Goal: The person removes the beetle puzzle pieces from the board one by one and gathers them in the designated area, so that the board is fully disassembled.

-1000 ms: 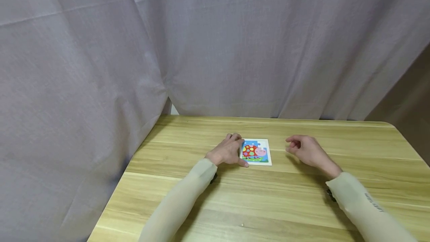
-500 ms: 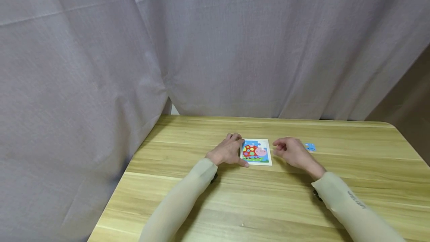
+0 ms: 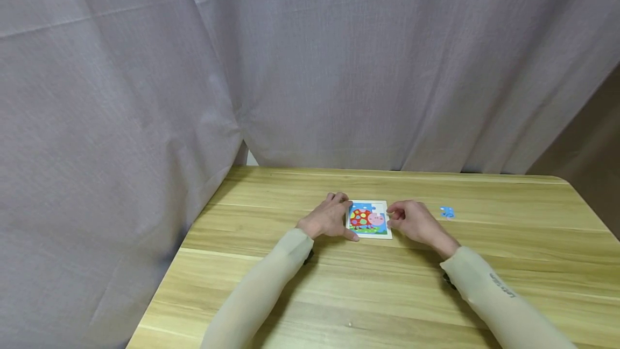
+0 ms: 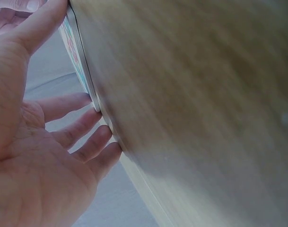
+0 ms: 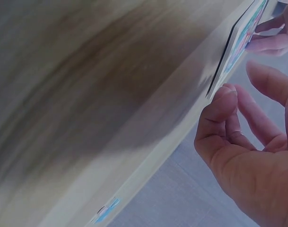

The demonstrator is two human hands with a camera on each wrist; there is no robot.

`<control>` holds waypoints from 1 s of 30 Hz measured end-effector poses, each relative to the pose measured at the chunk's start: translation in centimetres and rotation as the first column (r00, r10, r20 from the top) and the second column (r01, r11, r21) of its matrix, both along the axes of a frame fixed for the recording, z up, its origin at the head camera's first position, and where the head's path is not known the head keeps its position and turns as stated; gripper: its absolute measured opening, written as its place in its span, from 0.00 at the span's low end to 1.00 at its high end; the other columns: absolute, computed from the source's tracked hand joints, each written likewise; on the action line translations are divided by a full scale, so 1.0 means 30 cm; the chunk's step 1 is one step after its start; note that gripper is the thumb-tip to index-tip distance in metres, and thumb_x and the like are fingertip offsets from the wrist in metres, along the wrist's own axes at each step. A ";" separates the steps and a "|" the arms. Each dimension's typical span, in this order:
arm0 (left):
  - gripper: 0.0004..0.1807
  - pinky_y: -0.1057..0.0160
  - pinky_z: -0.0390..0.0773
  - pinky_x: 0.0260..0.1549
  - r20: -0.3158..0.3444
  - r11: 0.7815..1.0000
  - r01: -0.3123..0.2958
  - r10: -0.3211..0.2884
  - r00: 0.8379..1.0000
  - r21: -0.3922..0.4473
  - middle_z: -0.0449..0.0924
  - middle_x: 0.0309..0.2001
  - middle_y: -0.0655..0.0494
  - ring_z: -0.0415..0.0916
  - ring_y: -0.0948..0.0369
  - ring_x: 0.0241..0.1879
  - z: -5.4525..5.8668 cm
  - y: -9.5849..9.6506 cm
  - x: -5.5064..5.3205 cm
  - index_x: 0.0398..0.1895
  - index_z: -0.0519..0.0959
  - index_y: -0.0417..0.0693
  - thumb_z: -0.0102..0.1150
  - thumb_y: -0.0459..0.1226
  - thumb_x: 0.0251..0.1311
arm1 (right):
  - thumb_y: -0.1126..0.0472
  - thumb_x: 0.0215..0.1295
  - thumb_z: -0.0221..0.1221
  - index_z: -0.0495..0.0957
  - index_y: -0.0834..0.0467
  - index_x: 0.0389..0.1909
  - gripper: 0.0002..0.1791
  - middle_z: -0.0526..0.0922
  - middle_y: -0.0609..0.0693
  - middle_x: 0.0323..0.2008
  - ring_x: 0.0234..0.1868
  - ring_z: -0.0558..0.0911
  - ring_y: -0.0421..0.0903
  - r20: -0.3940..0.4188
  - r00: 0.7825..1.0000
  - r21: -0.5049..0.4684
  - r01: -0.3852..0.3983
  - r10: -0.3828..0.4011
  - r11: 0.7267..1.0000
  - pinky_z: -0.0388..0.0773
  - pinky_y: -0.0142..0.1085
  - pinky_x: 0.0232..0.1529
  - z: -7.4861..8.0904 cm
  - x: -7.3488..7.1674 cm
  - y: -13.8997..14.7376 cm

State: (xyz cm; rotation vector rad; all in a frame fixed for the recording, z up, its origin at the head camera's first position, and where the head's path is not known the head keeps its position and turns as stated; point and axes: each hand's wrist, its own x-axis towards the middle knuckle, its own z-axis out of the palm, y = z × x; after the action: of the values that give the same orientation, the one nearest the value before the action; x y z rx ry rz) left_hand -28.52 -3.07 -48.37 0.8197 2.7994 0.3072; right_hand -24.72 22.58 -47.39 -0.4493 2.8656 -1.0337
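A small square jigsaw puzzle [image 3: 366, 234] in a white frame lies on the wooden table. Its picture shows a red spotted body and a pink face, with a pale gap at the upper right. My left hand [image 3: 330, 217] spans the puzzle's left side, thumb at the near corner and fingers at the far one. By the frame's right edge, my right hand [image 3: 414, 221] has its thumb and index apart; the right wrist view shows other fingers bent and nothing between them. A loose blue jigsaw piece [image 3: 447, 212] lies to the right.
The wooden table [image 3: 339, 295] runs back to a grey curtain [image 3: 329, 69], which also hangs along the left side. A brown surface [image 3: 581, 139] stands beyond the table's right edge.
My right hand has moved left from over the loose jigsaw piece, uncovering it, to the puzzle frame's right edge. The left hand and the puzzle have stayed in place.
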 end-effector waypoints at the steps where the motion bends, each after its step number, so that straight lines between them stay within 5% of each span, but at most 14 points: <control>1: 0.56 0.59 0.72 0.78 0.000 1.000 0.001 -0.001 1.000 0.000 0.64 0.83 0.53 0.64 0.54 0.77 0.000 0.000 0.000 0.83 0.68 0.48 0.80 0.62 0.57 | 0.68 0.66 0.69 0.86 0.71 0.51 0.15 0.87 0.54 0.34 0.35 0.79 0.43 0.002 1.000 0.000 0.001 -0.001 1.000 0.75 0.31 0.36 0.000 0.000 -0.002; 30: 0.54 0.58 0.76 0.75 0.007 1.000 -0.003 0.003 1.000 0.000 0.64 0.82 0.52 0.65 0.53 0.75 0.005 0.008 0.003 0.82 0.70 0.48 0.79 0.62 0.57 | 0.69 0.66 0.72 0.87 0.70 0.52 0.15 0.83 0.54 0.34 0.37 0.77 0.46 0.034 0.999 0.034 -0.005 0.004 0.999 0.74 0.37 0.41 -0.036 -0.036 -0.027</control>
State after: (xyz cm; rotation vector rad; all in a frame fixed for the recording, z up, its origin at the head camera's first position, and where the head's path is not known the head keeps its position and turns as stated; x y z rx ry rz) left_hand -28.44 -2.83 -48.22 0.8135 2.7946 0.3104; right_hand -25.81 21.77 -48.48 -0.4310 2.8461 -0.9811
